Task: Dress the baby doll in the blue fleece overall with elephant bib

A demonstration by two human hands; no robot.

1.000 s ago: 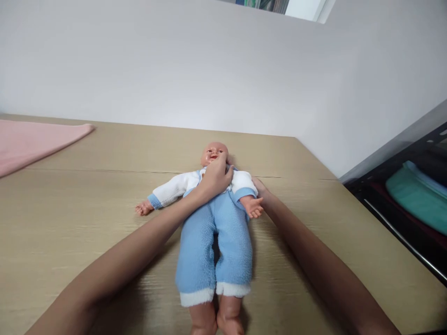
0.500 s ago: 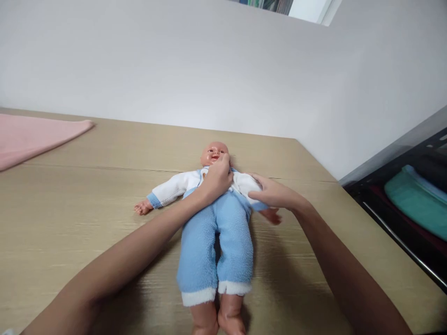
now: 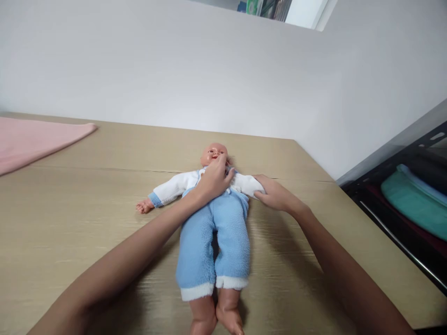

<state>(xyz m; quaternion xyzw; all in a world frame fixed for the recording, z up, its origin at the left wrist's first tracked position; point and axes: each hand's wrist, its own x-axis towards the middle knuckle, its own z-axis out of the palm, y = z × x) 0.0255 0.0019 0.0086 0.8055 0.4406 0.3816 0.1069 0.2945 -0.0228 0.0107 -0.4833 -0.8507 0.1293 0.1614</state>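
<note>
A baby doll (image 3: pixel 214 152) in a white and blue fleece outfit (image 3: pixel 200 237) lies on its back on the wooden table, head toward the wall. Across its chest rests my left hand (image 3: pixel 215 179), fingers bent at the collar just under the chin and thumb apart; they appear to grip the clothing there, though the fingertips are hidden. Around the lower end of the white sleeve (image 3: pixel 247 185) on the right side is my right hand (image 3: pixel 275 191), closed on it and covering the doll's hand. The doll's other arm (image 3: pixel 171 187) stretches out to the left.
A pink cloth (image 3: pixel 42 139) lies at the table's far left. The wooden table (image 3: pixel 87 218) meets a pale wall (image 3: pixel 157 70) at the back. Beyond the right edge stands a black rack (image 3: pixel 370 195) with a folded teal cloth (image 3: pixel 415 204).
My right hand has closed around the sleeve's end, and the doll's hand there, visible before, is now hidden. My left hand stays on the chest, its thumb spread wider. The view has shifted slightly.
</note>
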